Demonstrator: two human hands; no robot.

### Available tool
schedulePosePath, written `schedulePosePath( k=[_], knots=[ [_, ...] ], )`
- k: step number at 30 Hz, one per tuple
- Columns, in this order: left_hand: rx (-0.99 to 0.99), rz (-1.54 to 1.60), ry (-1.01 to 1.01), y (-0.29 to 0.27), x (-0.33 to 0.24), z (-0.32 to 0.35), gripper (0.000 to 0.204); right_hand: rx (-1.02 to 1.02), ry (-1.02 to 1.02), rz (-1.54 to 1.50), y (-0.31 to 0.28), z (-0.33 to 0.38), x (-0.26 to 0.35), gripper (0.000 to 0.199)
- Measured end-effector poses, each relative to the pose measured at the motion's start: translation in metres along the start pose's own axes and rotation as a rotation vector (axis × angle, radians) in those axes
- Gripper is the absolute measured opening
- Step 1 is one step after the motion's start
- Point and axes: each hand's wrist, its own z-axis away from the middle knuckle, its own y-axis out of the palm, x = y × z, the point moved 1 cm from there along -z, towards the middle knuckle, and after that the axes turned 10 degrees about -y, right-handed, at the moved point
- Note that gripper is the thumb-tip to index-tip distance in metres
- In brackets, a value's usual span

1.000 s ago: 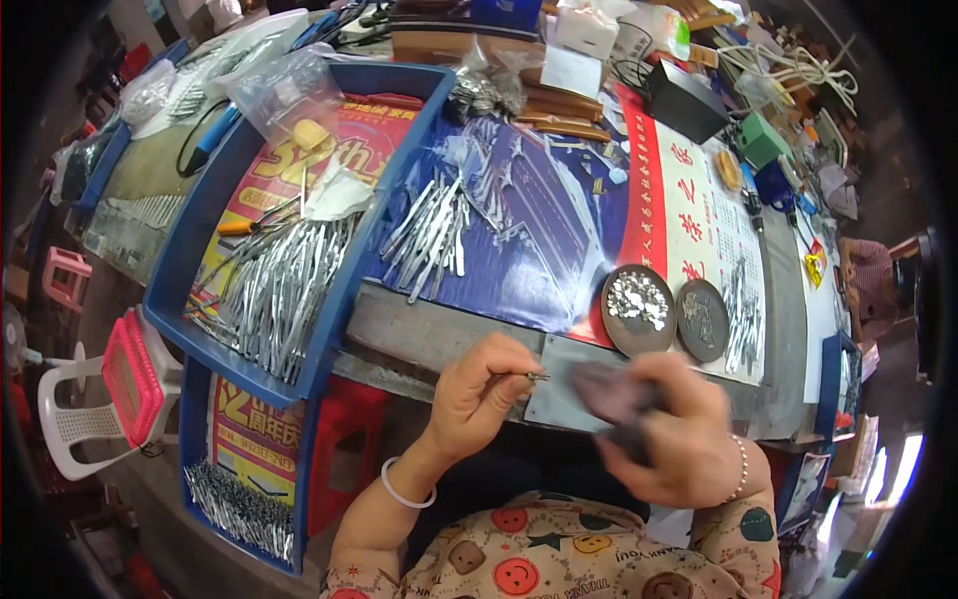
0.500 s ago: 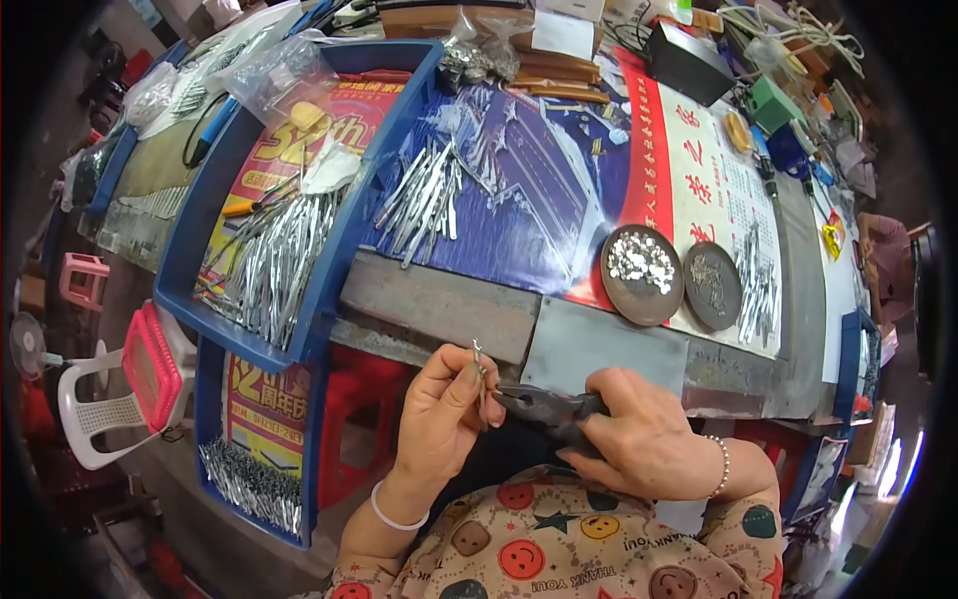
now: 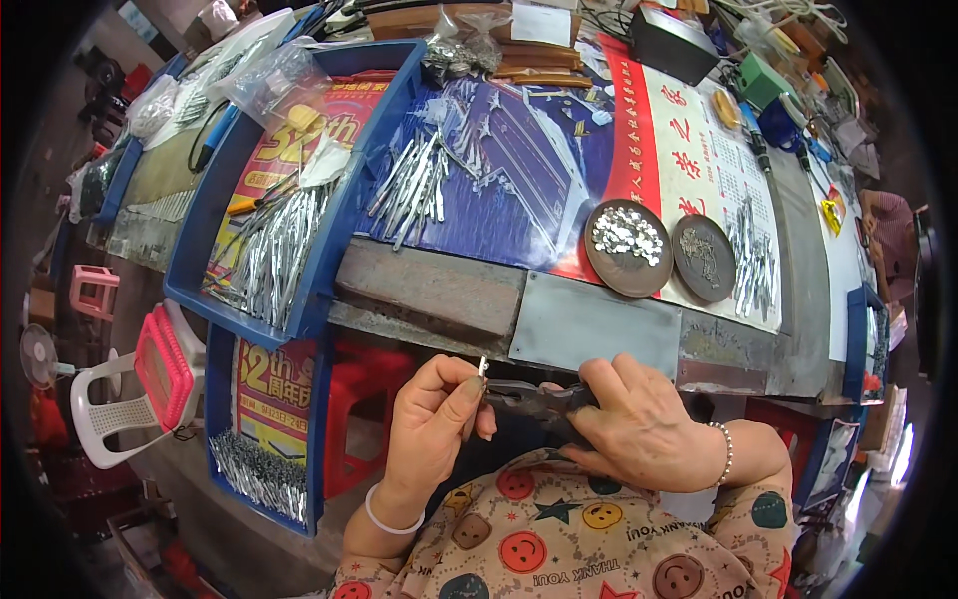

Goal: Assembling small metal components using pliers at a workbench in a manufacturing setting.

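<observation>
My left hand [image 3: 439, 414] pinches a small slim metal piece [image 3: 484, 367] between thumb and fingers, its shiny tip poking up. Pliers [image 3: 529, 395] with dark jaws are gripped in my right hand [image 3: 639, 424], and their nose reaches to the metal piece at my left fingertips. Whether the jaws bite on it I cannot tell. Ahead of my hands, a brown dish [image 3: 629, 280] holds small shiny discs, and a second brown dish [image 3: 705, 280] beside it holds tiny dark metal bits. Slim metal strips [image 3: 409, 190] lie heaped on the blue sheet; more strips [image 3: 755, 262] lie right of the dishes.
A blue tray [image 3: 344, 225] with a pile of metal strips stands at the left; a lower blue tray [image 3: 317, 439] holds more. A grey metal plate [image 3: 596, 324] lies at the table's front edge. A white chair [image 3: 110, 414] and red stool [image 3: 354, 409] stand left.
The view has shifted slightly. The pliers have turned flatter, their nose now closer to the tip of the metal piece. Both hands keep their hold.
</observation>
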Motion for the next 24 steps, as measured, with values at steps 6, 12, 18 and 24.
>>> schedulePosePath(
  k=[6, 12, 18, 24],
  knots=[
    [-0.017, -0.121, 0.009, 0.001, 0.002, -0.003, 0.007, -0.032, 0.006, 0.112, 0.009, 0.003, -0.001, 0.024],
    [-0.081, -0.217, 0.047, -0.009, 0.007, -0.003, 0.007, 0.314, 0.026, -1.104, 0.014, -0.011, -0.03, 0.043],
    [-0.079, -0.122, -0.022, -0.014, 0.01, -0.01, 0.009, 0.062, 0.033, -0.317, 0.024, -0.004, -0.011, 0.038],
    [-0.077, -0.08, -0.05, -0.018, 0.015, -0.007, 0.008, 0.035, 0.02, -0.129, 0.021, -0.007, -0.008, 0.034]
  ],
)
